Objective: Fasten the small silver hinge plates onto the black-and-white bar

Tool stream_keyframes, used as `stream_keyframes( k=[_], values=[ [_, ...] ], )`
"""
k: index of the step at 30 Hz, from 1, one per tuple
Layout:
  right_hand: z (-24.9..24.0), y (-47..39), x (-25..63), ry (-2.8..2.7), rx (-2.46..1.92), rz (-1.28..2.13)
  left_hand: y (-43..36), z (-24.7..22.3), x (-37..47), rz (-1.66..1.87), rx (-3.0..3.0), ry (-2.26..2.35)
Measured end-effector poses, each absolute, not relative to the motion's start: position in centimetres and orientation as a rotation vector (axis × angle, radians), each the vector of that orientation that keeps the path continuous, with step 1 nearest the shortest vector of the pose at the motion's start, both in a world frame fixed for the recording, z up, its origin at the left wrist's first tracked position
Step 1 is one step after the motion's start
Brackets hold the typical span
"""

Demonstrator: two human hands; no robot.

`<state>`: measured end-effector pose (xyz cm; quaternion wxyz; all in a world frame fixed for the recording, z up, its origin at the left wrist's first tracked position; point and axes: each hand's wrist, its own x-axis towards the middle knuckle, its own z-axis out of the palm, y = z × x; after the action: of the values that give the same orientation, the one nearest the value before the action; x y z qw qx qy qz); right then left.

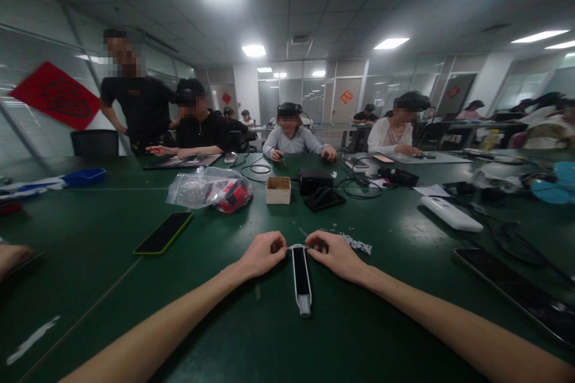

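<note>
A slim white-framed device [302,278] with a long black face lies on the green table in front of me, its grey tapered end towards me. My left hand [268,253] is at its far left corner, thumb and fingers closed in a pinch. At the far right corner my right hand [333,254] is pinched in the same way, fingers curled. Whatever sits between the fingertips of either hand is too small to make out. Beside my right hand lie small silvery-white pieces [358,244], with a few tiny ring-like bits beyond them.
A green-edged phone [164,233] lies left. Ahead are a clear plastic bag [209,188], a small open box [278,191] and a black box [315,181]. A white case [450,213], a dark phone [516,290] and cables lie right. Several people sit across the table; one stands.
</note>
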<state>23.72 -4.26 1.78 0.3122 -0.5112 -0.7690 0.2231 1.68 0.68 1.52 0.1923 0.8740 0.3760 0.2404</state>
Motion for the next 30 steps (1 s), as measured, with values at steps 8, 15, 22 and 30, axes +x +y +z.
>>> stream_keyframes(
  k=[8,15,22,30],
  values=[
    [2.1,-3.8,24.2,-2.071,-1.379,0.583,0.7,1.5,1.7,0.679,2.456,1.051],
    [7.9,-2.5,28.8,-2.222,-1.459,0.28,0.6,1.8,1.6,0.638,2.443,1.065],
    [8.5,-1.1,34.5,-2.483,-1.88,0.266,0.6,2.2,1.7,0.627,2.442,1.083],
    [6.5,0.3,35.8,-2.485,-1.932,0.476,0.3,2.8,1.8,0.595,2.418,1.095]
  ],
)
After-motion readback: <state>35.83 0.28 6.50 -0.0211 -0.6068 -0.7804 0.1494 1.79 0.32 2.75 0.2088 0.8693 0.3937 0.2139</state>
